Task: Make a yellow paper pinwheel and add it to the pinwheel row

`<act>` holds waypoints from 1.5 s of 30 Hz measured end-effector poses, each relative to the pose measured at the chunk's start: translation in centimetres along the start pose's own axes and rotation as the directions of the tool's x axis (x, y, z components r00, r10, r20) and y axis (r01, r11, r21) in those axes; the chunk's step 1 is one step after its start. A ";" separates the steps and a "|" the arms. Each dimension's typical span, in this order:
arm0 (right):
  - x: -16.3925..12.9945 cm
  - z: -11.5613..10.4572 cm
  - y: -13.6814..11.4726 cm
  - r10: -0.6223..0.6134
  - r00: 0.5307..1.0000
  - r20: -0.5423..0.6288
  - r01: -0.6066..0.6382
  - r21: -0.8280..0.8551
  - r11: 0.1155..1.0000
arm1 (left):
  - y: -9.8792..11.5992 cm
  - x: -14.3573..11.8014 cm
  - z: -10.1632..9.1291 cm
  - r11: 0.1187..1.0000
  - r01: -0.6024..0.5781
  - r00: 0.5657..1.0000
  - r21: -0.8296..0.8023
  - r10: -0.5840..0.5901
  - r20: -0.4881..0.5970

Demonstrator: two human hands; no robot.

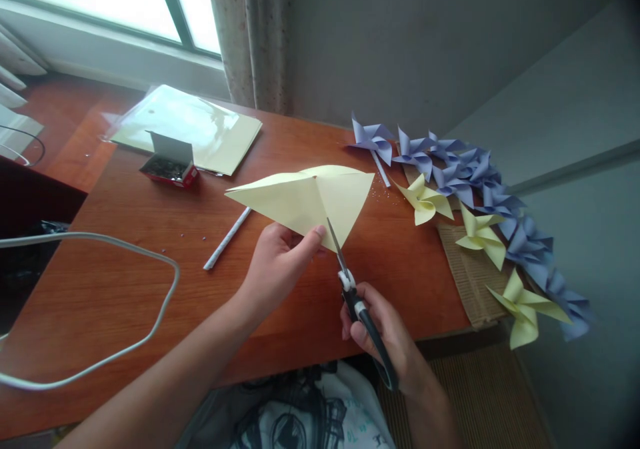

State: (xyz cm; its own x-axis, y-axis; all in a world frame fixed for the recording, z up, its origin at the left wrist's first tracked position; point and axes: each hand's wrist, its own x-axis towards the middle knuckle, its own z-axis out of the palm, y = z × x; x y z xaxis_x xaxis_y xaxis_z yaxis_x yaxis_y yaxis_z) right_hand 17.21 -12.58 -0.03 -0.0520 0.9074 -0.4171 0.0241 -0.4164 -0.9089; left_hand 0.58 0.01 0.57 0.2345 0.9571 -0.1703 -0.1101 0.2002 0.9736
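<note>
A pale yellow sheet of paper (285,199), creased from its middle, is pinched at its near corner by my left hand (283,259), the thumb lying on top. My right hand (383,322) grips black-handled scissors (356,295) with white parts at the pivot. The blades reach onto the paper just right of my left thumb, their tip pointing toward the paper's middle. Behind my left hand, a rolled white paper stick (227,239) lies on the table, its far end hidden under the sheet.
Purple pinwheels (453,182) and yellow pinwheels (425,200) line the right side, some over corrugated cardboard (467,279). At the back left are a small open red box (173,169) and a plastic-sleeved paper stack (200,125). A white cable (173,289) loops across the wooden table (125,282).
</note>
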 end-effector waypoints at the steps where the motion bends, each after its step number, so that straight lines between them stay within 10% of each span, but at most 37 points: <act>1: 0.1 0.1 0.3 -0.005 1.000 -0.021 0.005 0.003 1.000 | 0.0 0.0 0.0 1.000 -0.002 1.000 0.002 0.002 0.008; 45: 0.4 0.7 0.4 0.001 1.000 0.013 -0.002 0.117 0.993 | -0.3 -0.2 0.1 0.994 -0.092 0.994 -0.054 0.095 0.051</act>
State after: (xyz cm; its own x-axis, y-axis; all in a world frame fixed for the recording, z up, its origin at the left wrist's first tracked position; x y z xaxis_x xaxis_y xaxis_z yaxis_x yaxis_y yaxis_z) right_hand 16.52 -12.45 -0.54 -0.0654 0.9063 -0.4176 -0.0929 -0.4222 -0.9017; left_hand 0.67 -0.30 0.37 0.2724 0.9597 -0.0693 -0.1836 0.1225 0.9753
